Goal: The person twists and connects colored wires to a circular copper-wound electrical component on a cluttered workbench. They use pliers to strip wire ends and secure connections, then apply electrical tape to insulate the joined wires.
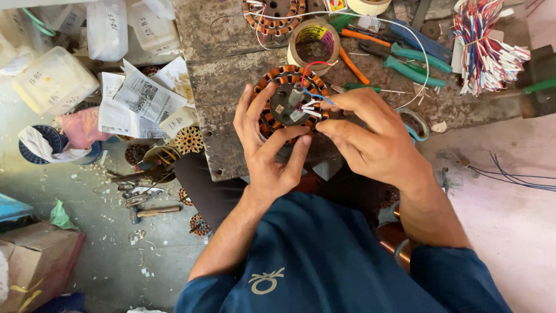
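Two hands: both work on one round motor stator (288, 104) with copper windings, which lies at the near edge of the worktop (231, 87).
Left hand (267, 148): its grip wraps the near left rim of the stator, fingers spread up along the coils and the thumb pressed against the near rim.
Right hand (365, 136): its grip is narrow, fingertips pinched on the white-ended leads at the stator's middle.
Leads (310, 87): red and blue wires rise from the stator's hub, just above the right fingertips.
Stator position: flat on the grey, scuffed worktop, directly in front of the person's chest, between the two hands.
Tape roll (314, 42): brown, standing just behind the stator.
Second stator (272, 14): at the far edge of the worktop, well apart from the hands.
Pliers (405, 55): green-handled, to the right behind the right hand, near an orange-handled tool (353, 64).
Wire bundle (486, 46): red, blue and white cut wires at the far right of the worktop.
Floor left: crumpled newspaper (139, 101), translucent plastic containers (52, 81), a hammer (153, 211) and a cardboard box (35, 264).
Sleeves: dark blue, on both of the person's arms.
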